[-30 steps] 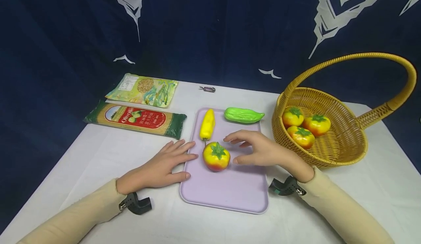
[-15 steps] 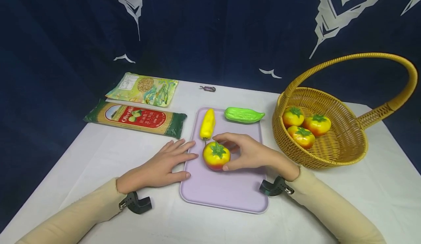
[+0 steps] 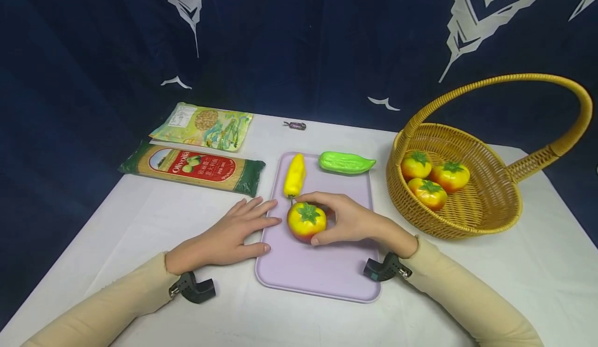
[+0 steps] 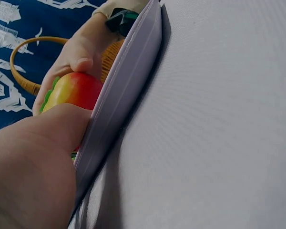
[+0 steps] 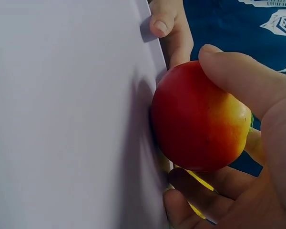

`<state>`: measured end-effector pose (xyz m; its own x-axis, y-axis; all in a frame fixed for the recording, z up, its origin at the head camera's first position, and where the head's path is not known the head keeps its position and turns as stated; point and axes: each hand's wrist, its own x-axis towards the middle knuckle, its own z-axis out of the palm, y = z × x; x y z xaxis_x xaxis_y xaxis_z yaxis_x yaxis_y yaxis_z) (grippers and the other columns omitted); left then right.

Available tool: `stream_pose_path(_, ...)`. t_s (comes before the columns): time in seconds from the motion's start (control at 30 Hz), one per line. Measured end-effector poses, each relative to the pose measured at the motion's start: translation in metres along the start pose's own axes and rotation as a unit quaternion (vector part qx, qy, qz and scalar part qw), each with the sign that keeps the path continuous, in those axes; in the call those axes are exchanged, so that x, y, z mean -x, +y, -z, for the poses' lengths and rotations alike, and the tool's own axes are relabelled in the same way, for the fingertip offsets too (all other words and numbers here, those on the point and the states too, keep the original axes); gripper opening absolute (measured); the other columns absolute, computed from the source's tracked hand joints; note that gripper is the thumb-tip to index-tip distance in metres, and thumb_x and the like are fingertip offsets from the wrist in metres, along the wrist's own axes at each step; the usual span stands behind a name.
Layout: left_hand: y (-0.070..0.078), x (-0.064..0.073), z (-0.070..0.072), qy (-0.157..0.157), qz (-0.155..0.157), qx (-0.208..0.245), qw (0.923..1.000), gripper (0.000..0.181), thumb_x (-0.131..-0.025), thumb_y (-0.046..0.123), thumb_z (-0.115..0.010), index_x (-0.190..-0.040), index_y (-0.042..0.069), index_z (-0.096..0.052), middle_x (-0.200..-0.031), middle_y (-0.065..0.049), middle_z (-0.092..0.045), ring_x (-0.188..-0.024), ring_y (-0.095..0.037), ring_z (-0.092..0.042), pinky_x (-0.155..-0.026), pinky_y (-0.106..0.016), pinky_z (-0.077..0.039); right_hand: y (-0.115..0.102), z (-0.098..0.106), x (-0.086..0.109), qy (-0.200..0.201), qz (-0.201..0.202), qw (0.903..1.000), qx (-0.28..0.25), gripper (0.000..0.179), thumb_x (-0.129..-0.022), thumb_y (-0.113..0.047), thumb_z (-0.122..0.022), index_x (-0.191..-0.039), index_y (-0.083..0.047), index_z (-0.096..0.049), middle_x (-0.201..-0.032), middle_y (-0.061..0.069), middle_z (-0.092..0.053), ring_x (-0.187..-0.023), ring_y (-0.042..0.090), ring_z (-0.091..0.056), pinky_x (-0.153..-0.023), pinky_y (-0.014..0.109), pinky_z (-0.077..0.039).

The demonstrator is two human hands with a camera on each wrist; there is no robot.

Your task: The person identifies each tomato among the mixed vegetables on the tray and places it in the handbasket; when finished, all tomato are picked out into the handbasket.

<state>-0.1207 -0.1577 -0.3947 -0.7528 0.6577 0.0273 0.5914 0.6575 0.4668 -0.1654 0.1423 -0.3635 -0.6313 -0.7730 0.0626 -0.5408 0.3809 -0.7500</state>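
Observation:
A yellow-and-red tomato (image 3: 302,225) with a green leafy top sits on the lilac tray (image 3: 322,277). My right hand (image 3: 350,221) grips it from the right, thumb at the near side and fingers round the far side. In the right wrist view the thumb presses the red skin of the tomato (image 5: 195,119), and the other fingers curl beside it. Flat at the tray's left rim lies my left hand (image 3: 229,237), fingers spread, fingertips over the edge. Just beyond the tomato is a yellow pepper (image 3: 295,176), stem towards it. A green pepper (image 3: 347,163) lies across the tray's far right.
Right of the tray stands a wicker basket (image 3: 486,217) with a tall handle, holding three similar tomatoes (image 3: 429,194). A spaghetti pack (image 3: 193,169) and a green-yellow bag (image 3: 203,127) lie at the left. One small dark wrapped item (image 3: 295,125) is at the table's back.
My right hand has moved left across the tray, from apart from the tomato to gripping it. The tomato has shifted very slightly left. My left hand has stayed in place.

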Motion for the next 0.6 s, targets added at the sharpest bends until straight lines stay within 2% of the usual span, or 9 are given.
stream_pose_path(0.6, 0.0000, 0.0000, -0.0001, 0.002, -0.002, -0.001, 1.0000, 0.056, -0.094, 0.043, -0.065, -0.146, 0.023, -0.057, -0.168, -0.006, -0.033, -0.157, -0.041, -0.022, -0.126, -0.066, -0.012, 0.0050, -0.0025, 0.0016, 0.005, -0.004, 0.9999, -0.012, 0.076, -0.077, -0.021, -0.088, -0.145, -0.011, -0.054, -0.141, 0.003, -0.064, -0.128, 0.021, -0.059, -0.117, 0.047, -0.043)
